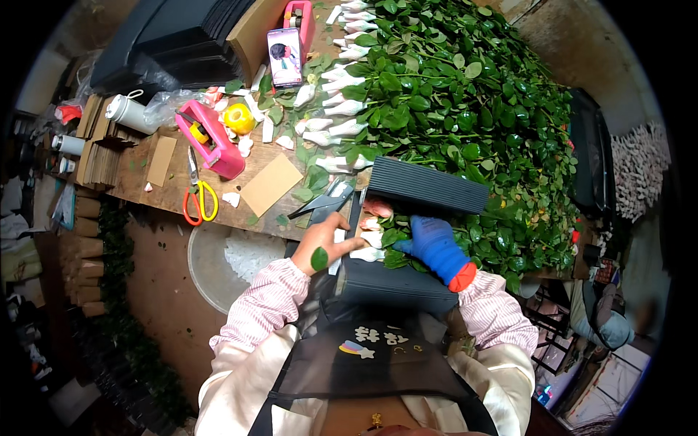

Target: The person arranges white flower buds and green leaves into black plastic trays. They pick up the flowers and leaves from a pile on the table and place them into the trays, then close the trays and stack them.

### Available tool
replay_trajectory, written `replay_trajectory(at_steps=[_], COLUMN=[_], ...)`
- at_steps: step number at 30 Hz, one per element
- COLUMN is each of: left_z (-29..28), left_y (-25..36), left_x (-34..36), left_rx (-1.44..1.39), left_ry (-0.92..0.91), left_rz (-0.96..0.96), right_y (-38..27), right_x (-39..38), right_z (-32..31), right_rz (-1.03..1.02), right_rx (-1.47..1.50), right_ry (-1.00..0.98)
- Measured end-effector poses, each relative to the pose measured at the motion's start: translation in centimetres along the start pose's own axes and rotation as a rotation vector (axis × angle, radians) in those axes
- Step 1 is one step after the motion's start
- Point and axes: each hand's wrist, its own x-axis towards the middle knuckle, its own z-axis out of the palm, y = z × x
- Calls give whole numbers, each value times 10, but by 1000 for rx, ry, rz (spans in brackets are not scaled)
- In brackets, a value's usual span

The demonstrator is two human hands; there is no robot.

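My left hand [325,243] is bare, its thumb and fingers apart, beside a few flower heads. A green leaf [318,259] clings to its back. By the thumb lie white-netted rosebuds [368,254], and a pink rose [378,208] is just beyond. My right hand [435,245] wears a blue glove with a red cuff. It rests over the leafy stems [395,259], thumb spread from the fingers; some fingertips are hidden. The flowers lie between a ribbed black board [429,187] on the far side and another dark board [396,285] against my body.
A large heap of leafy roses [451,94] covers the right. On the wooden table at left are scissors [196,190], a pink tape dispenser [211,142], yellow tape [239,118], a cardboard piece [271,185] and a propped phone [285,58]. A pale tub [200,270] stands below.
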Motion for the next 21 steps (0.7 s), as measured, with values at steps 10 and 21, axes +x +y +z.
replay_trajectory(at_steps=[10,21], left_z=[20,21], left_y=[15,-22], left_x=[5,-16], left_rx=[-82,-1006], left_ry=[-49,287], left_rz=[47,-293], right_y=[-4,-7], right_x=[1,-3], right_z=[10,1], right_rz=[56,42], right_rx=[-46,20], right_ry=[2,62])
